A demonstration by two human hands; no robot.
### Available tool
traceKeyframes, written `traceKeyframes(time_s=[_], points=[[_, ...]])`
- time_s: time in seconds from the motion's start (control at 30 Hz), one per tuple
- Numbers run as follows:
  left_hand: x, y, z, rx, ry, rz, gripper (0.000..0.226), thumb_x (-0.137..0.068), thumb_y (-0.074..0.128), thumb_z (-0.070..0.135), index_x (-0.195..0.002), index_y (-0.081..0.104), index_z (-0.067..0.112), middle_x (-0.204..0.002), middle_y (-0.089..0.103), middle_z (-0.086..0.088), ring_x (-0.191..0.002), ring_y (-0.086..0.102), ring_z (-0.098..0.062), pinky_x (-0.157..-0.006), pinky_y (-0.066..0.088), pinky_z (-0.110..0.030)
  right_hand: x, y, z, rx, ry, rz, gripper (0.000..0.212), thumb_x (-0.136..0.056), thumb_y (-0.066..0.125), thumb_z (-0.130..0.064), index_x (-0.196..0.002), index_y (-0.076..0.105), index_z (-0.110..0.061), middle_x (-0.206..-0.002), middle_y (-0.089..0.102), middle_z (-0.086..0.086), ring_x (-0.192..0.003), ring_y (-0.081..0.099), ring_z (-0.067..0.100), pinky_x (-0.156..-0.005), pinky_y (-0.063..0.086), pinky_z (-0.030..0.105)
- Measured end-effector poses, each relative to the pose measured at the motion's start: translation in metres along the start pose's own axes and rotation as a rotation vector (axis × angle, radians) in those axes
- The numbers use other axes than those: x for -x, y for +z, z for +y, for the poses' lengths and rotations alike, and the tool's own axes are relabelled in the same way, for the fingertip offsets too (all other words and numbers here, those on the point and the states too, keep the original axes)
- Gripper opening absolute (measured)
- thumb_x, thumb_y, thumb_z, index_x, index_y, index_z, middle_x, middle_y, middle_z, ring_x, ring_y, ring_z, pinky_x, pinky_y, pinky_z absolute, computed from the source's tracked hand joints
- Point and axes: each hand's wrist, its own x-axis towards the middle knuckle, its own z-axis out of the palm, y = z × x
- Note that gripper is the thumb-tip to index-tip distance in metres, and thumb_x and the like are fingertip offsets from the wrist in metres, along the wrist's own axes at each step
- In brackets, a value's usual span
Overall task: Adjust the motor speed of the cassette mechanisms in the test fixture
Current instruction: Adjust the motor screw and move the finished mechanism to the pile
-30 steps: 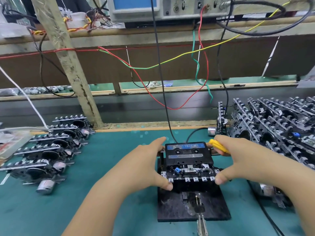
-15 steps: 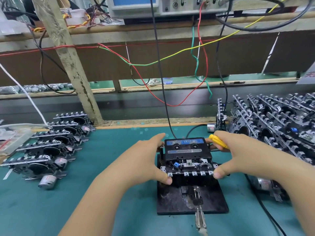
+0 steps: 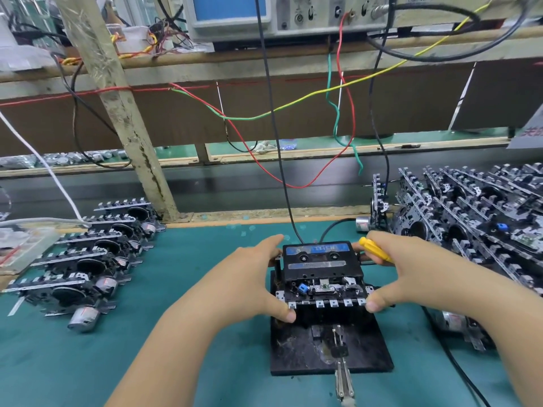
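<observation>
A black cassette mechanism with a test cassette on top sits in the black test fixture on the green mat. My left hand grips the mechanism's left side, thumb at its front left corner and index finger at the back. My right hand holds the right side, thumb on the front right corner, and keeps a yellow screwdriver tucked under its fingers.
Several finished mechanisms lie in a row at the left; a large pile of mechanisms fills the right. An oscilloscope stands on the shelf above, with wires hanging down to the fixture. A metal clip juts from the fixture's front.
Both hands keep the same hold on the mechanism. The view has tilted slightly; nothing else has visibly moved.
</observation>
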Motion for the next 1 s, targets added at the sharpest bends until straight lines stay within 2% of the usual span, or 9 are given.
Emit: traceKeyframes(time_s=[0.1,0.17,0.53,0.73,1.0], points=[[0.0003,0.0028,-0.0016,0.003,0.004,-0.001,0.131,-0.059,0.094,0.044,-0.158,0.009,0.042,-0.158,0.036,0.019,-0.141,0.039,-0.005,-0.112,0.038,-0.028,-0.0007,0.0033,0.0028,-0.009,0.002,-0.004,0.059,-0.058,0.091,-0.046,-0.084,0.041,-0.029,-0.086,0.054,-0.009,-0.074,0.047,0.01,-0.068,0.04,0.029],[-0.0002,0.003,-0.0021,0.002,0.009,0.002,0.131,-0.059,0.094,0.045,-0.158,0.008,0.043,-0.157,0.036,0.021,-0.141,0.039,-0.004,-0.112,0.038,-0.027,-0.0014,0.0036,0.0031,-0.006,-0.004,-0.009,0.061,-0.058,0.091,-0.047,-0.083,0.038,-0.029,-0.084,0.053,-0.007,-0.071,0.043,0.01,-0.065,0.036,0.029],[-0.0014,0.003,-0.0023,-0.004,0.011,0.003,0.131,-0.059,0.093,0.046,-0.158,0.006,0.044,-0.157,0.036,0.022,-0.142,0.038,-0.005,-0.113,0.038,-0.03,-0.0003,0.0015,0.0022,-0.012,0.0,-0.011,0.061,-0.059,0.091,-0.049,-0.087,0.041,-0.029,-0.093,0.056,-0.008,-0.077,0.05,0.012,-0.07,0.042,0.03],[-0.0022,0.0049,-0.0046,0.006,0.005,0.007,0.132,-0.057,0.093,0.047,-0.157,0.008,0.046,-0.157,0.036,0.022,-0.141,0.04,-0.006,-0.112,0.04,-0.032,-0.0005,0.002,0.0032,-0.016,-0.013,-0.017,0.061,-0.06,0.091,-0.048,-0.084,0.038,-0.029,-0.084,0.051,-0.008,-0.068,0.039,0.008,-0.063,0.033,0.028],[-0.0038,0.006,-0.0062,0.02,0.009,0.008,0.131,-0.058,0.093,0.048,-0.157,0.007,0.046,-0.157,0.035,0.022,-0.141,0.04,-0.005,-0.111,0.04,-0.029,-0.0011,0.0022,0.0053,-0.034,-0.019,-0.022,0.061,-0.058,0.091,-0.047,-0.086,0.04,-0.028,-0.086,0.053,-0.006,-0.073,0.043,0.01,-0.066,0.037,0.03]])
